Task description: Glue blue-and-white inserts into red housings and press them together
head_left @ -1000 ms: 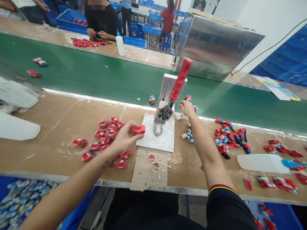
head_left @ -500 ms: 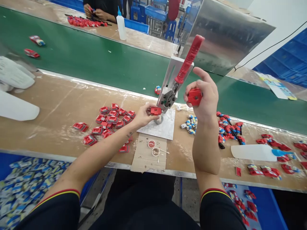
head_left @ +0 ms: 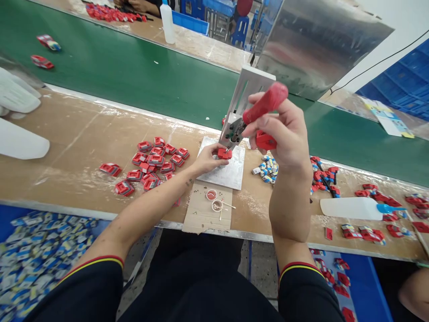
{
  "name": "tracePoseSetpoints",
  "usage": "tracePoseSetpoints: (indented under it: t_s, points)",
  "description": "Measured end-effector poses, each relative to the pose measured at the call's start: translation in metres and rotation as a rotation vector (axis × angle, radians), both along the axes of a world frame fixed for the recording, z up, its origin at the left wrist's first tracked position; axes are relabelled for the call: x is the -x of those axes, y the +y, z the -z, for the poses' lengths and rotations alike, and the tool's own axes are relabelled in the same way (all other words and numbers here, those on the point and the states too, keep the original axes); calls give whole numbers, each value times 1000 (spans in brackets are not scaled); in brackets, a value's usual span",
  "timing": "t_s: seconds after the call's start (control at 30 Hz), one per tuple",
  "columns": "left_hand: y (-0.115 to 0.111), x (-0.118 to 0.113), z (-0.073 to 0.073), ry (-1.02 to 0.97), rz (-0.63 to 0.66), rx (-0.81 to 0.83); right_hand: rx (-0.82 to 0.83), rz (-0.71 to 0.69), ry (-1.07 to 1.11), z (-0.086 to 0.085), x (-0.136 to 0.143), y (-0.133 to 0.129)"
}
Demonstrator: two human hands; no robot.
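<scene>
Currently, in the head view, the left hand (head_left: 209, 158) pinches a small red plastic block (head_left: 225, 154) between thumb and fingers. The block is located directly below the head of a silver metal lever press (head_left: 247, 76), above its flat grey square base plate (head_left: 234, 174). Contact between block and base cannot be confirmed.

The right hand (head_left: 284, 129) is closed, thumb and fingers wrapped about the press's red-sleeved handle (head_left: 268, 103), which leans to the right. A second red plastic piece (head_left: 266, 140) is held in the same hand, beneath the handle.

Left of the base plate lies a loose pile of red-and-grey plastic parts (head_left: 156, 160); just right of it, a cluster of small blue-and-white parts (head_left: 267, 169). Nearer the body, a brown cardboard strip (head_left: 192, 219) bears a small cup of red matter (head_left: 212, 195), a second small round cup (head_left: 217, 205) and cotton swabs (head_left: 229, 204).

Further right, a translucent bottle with a blue nozzle (head_left: 350, 209) lies on its side among red parts. A green belt (head_left: 127, 67) runs behind the press. Beyond it stands an upright white bottle (head_left: 168, 24), near a co-worker's hand (head_left: 139, 5).
</scene>
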State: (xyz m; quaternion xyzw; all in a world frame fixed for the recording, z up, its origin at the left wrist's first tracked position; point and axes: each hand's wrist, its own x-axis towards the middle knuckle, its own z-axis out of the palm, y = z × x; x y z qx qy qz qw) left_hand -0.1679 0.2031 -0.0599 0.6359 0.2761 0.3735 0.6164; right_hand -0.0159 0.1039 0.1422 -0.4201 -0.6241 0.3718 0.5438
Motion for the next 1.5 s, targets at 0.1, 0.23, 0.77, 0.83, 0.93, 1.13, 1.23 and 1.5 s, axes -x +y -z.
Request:
tracePoseSetpoints:
  t_s: [0.1,0.23,0.77,0.83,0.93,1.13,1.23,1.5]
  points:
    - [-3,1,0,-14,4,-8,15,-24,-75,11,6,-18]
    - [-8,1,-1,-32,19,-37,79,-101,-179,31,4,-32]
    - [-5,-3,-4,-36,32,-57,74,-198,114,48,18,-63]
    - [-4,-4,-2,-38,30,-65,108,-179,85,52,19,-61]
    - [-3,-5,1,-44,33,-75,167,-127,42,65,20,-59]
    - [-4,-5,4,-41,39,-85,144,-49,5,82,24,-68]
    - [-4,-3,3,-39,42,-81,100,35,-116,97,27,-67]
    - [-6,1,4,-55,53,-80,21,281,-626,144,24,-35]
